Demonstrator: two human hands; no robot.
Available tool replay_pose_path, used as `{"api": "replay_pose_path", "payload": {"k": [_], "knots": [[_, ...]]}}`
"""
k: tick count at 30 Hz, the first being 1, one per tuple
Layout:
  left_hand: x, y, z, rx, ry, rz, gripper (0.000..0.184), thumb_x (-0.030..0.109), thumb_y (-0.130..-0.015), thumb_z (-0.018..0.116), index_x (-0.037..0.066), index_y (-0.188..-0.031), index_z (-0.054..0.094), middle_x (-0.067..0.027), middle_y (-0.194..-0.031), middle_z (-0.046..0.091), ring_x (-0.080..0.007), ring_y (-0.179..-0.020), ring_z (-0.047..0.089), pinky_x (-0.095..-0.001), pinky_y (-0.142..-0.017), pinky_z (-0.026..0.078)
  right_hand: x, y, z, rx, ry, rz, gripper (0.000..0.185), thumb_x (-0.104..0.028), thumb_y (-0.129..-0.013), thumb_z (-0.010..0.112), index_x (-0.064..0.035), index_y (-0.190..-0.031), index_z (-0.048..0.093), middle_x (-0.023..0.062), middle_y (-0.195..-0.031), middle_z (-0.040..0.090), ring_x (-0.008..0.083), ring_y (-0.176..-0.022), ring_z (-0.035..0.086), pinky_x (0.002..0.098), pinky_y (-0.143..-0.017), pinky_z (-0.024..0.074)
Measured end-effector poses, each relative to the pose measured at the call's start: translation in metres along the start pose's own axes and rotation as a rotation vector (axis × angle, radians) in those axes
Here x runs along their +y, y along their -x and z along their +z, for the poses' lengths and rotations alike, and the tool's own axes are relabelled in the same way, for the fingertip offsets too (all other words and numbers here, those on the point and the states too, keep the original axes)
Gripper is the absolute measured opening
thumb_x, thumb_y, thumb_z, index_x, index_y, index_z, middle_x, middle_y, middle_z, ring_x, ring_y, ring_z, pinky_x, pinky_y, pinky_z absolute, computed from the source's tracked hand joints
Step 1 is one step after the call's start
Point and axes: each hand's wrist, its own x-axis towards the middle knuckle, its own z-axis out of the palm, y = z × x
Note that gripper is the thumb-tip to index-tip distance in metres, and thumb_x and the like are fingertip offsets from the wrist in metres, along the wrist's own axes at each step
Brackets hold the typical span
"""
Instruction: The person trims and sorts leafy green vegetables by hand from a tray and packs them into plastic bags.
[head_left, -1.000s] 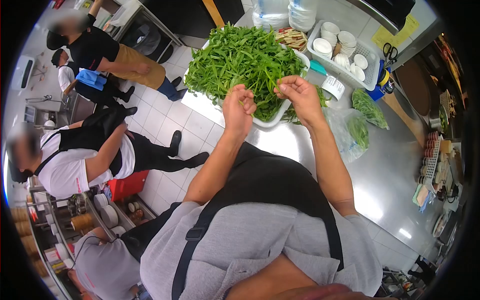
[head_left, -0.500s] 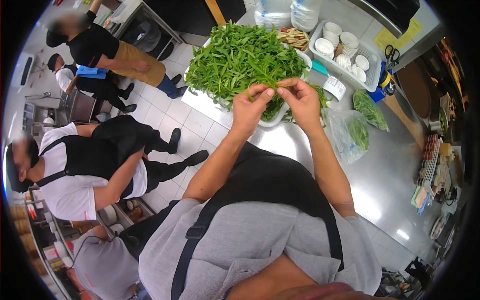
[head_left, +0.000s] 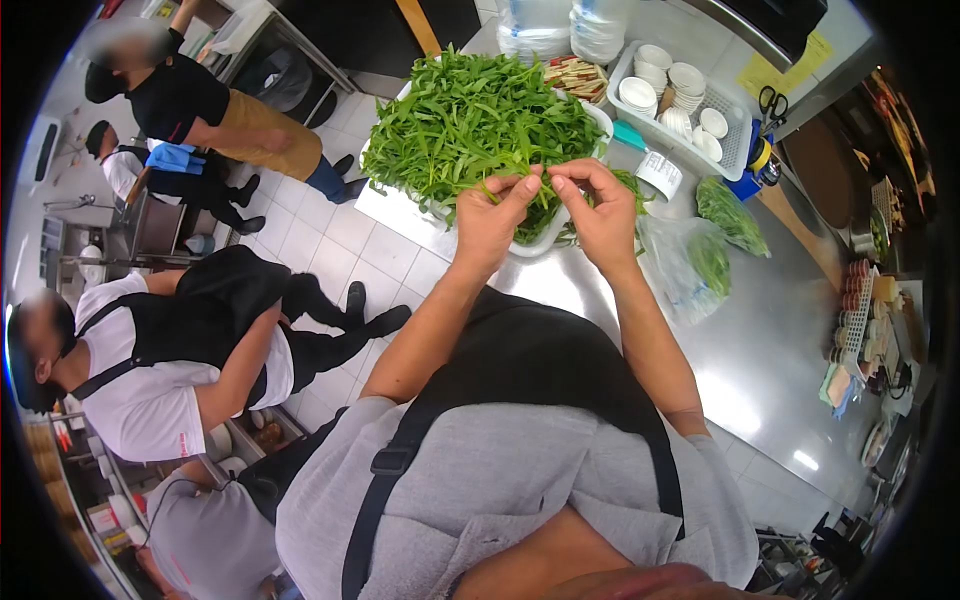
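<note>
Leafy green stems [head_left: 480, 125] are heaped high in a white tub [head_left: 548, 240] on the steel counter. Over the tub's near edge, my left hand [head_left: 492, 222] pinches a thin green stem between thumb and fingertips. My right hand [head_left: 603, 212] is beside it, thumb and index finger closed on the same greens, fingertips almost touching those of the left. How much of the stem each hand holds is partly hidden by the fingers. Loose greens [head_left: 630, 185] lie right of the tub, behind my right hand.
Right of the tub are a basket [head_left: 737, 140] of small white cups, a plastic bag [head_left: 685, 270] with greens, bagged greens [head_left: 733, 215] and scissors [head_left: 772, 103]. The steel counter [head_left: 740, 350] reaches rightward. Several people stand at the left, one in a white shirt [head_left: 150, 410].
My hands were apart a second ago, have come together over the tub's near edge, and now pinch the greens fingertip to fingertip. At the left, the person in white has turned and leaned.
</note>
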Motion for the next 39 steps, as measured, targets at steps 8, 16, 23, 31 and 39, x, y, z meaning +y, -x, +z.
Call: {"api": "replay_pose_path", "payload": {"k": [8,16,23,31,39], "knots": [[0.007,-0.002,-0.012,-0.189,-0.238,0.076,0.021,0.018,-0.092,0.078,-0.001,-0.101,0.076,0.0095,-0.069,0.052,-0.0008,-0.059,0.036,-0.0212,-0.052,0.025,-0.015,-0.002,0.0,-0.012,-0.045,0.072,0.01,-0.006,-0.088,0.076,0.001,-0.095,0.074,0.0037,-0.091,0.066,0.0115,-0.081,0.061,0.0257,-0.074,0.0486],[0.036,-0.009,-0.029,-0.353,-0.184,0.1,0.017,0.012,-0.092,0.077,-0.002,-0.102,0.074,0.0037,-0.083,0.067,-0.0021,-0.071,0.052,-0.0206,-0.06,0.04,-0.026,0.004,0.039,0.08,0.064,0.013,0.012,-0.006,-0.085,0.078,0.0015,-0.093,0.072,0.0025,-0.088,0.064,0.0096,-0.079,0.06,0.0248,-0.071,0.0475],[0.043,-0.019,-0.053,-0.365,-0.248,-0.09,0.019,0.015,-0.091,0.078,-0.003,-0.098,0.074,0.0008,-0.082,0.069,-0.0024,-0.07,0.053,-0.0212,-0.058,0.04,-0.028,0.011,0.059,0.228,-0.058,0.271,0.009,-0.004,-0.09,0.073,0.0013,-0.096,0.069,0.0015,-0.087,0.068,0.0066,-0.075,0.062,0.0218,-0.069,0.0491],[0.021,-0.009,-0.042,-0.355,-0.137,-0.062,0.016,0.013,-0.091,0.078,-0.002,-0.093,0.073,0.0018,-0.075,0.066,-0.0015,-0.063,0.051,-0.0194,-0.054,0.037,-0.025,0.021,0.05,0.206,-0.044,0.313,0.011,-0.005,-0.092,0.071,0.0014,-0.101,0.067,0.0013,-0.086,0.069,0.0062,-0.079,0.062,0.0232,-0.073,0.0512],[-0.008,0.002,0.005,-0.076,0.157,-0.173,0.009,0.009,-0.093,0.071,0.003,-0.095,0.066,0.0039,-0.073,0.055,-0.0032,-0.051,0.034,-0.0209,-0.047,0.026,-0.009,0.031,-0.012,0.044,0.115,0.303,0.012,-0.01,-0.095,0.068,0.0005,-0.099,0.066,-0.0015,-0.08,0.065,0.0052,-0.074,0.057,0.0221,-0.067,0.0457]]}}
